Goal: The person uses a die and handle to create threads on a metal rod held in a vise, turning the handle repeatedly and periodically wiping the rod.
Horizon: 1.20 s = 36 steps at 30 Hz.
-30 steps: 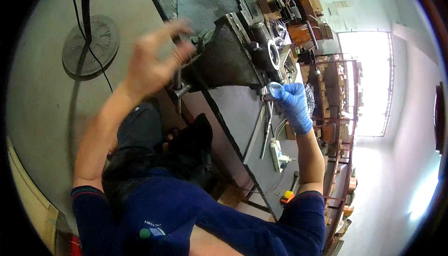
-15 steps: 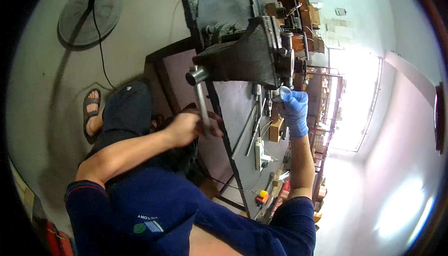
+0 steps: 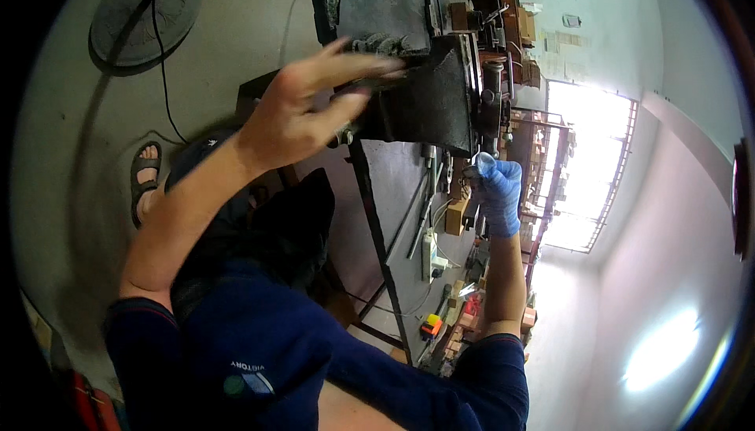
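A dark bench vise (image 3: pixel 429 104) stands on the workbench. My left hand (image 3: pixel 295 112), bare and slightly blurred, is raised at the vise's screw end with its fingers stretched out and apart, holding nothing visible. Part of the screw's metal end (image 3: pixel 344 138) shows just below that hand; the handle bar is hidden. On the vise's other side, my right hand (image 3: pixel 499 195) in a blue glove is closed, thumb up, on a small greyish metal piece (image 3: pixel 471 171). The glove covers most of this piece, close to the vise jaws (image 3: pixel 491 108).
On the dark workbench (image 3: pixel 385 187) lie long metal rods (image 3: pixel 421 222), a small cardboard box (image 3: pixel 456 217), a white power strip (image 3: pixel 429 254) and an orange-yellow object (image 3: pixel 430 326). A round stand base (image 3: pixel 145 18) with a cable is on the floor. Shelves stand before a bright window (image 3: pixel 590 167).
My left hand has left the vise's handle bar and moved up across the vise's screw end, fingers now spread. My right hand stays nearly in place, closed.
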Tool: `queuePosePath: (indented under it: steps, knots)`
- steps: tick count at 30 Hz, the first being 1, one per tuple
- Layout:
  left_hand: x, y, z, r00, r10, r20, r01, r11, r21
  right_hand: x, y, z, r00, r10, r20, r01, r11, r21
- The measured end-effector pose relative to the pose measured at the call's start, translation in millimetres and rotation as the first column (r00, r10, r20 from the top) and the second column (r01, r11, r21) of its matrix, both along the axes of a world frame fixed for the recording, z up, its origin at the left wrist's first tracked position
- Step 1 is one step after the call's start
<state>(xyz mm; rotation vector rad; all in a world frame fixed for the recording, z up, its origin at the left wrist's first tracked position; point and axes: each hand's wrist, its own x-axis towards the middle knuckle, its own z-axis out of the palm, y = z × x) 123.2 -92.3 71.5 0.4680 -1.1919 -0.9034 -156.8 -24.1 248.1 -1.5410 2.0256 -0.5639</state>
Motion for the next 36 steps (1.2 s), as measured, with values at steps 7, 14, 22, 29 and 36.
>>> queuePosePath:
  steps: [7, 14, 22, 29, 36]
  knots:
    - [-41, 11, -121, 0.985, -0.140, 0.097, 0.089, 0.911, 0.403, -1, 0, -7, 0.999, -0.019, 0.028, 0.020, 0.999, -0.037]
    - [-102, 118, -61, 0.200, -0.228, -0.953, 0.979, 0.077, 0.187, 4, -8, -6, 0.999, 0.023, 0.027, -0.023, 1.000, -0.003]
    - [-76, 129, 29, 0.038, -0.002, -0.999, 0.998, 0.053, 0.038, -8, -4, 1, 0.995, 0.101, -0.014, -0.101, 0.995, 0.000]
    - [-73, 123, 55, -0.174, 0.042, -0.984, 0.971, 0.172, -0.165, -2, -9, 1, 0.997, 0.046, -0.056, -0.044, 0.999, 0.026]
    - [-62, 95, 78, -0.232, -0.162, -0.959, 0.930, 0.253, -0.268, -6, -8, 5, 0.995, 0.082, -0.054, -0.083, 0.997, -0.012]
